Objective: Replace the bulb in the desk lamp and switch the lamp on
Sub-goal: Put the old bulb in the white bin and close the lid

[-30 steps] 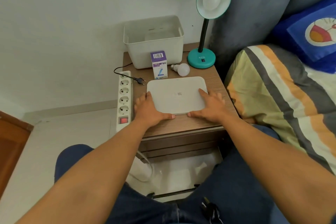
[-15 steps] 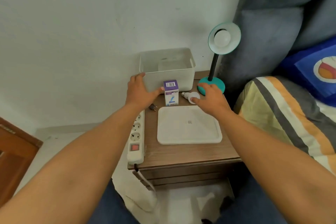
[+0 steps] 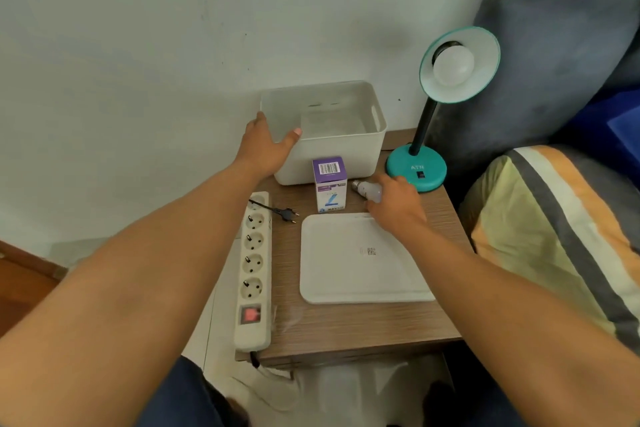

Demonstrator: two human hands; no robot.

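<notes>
Wood-grain surface [image 3: 346, 326] beside the bed: the right hand [image 3: 398, 204] curls over the loose bulb [image 3: 370, 190] lying near the teal desk lamp [image 3: 417, 168], seemingly closing to lift it. The left hand [image 3: 266, 146], fingers spread, rests on the white bin [image 3: 332, 152], likely steadying it; another bulb [image 3: 453, 66] sits in the shade.

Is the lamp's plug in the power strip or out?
Out. The black plug lies loose on the tabletop beside the power strip, its prongs visible.
</notes>
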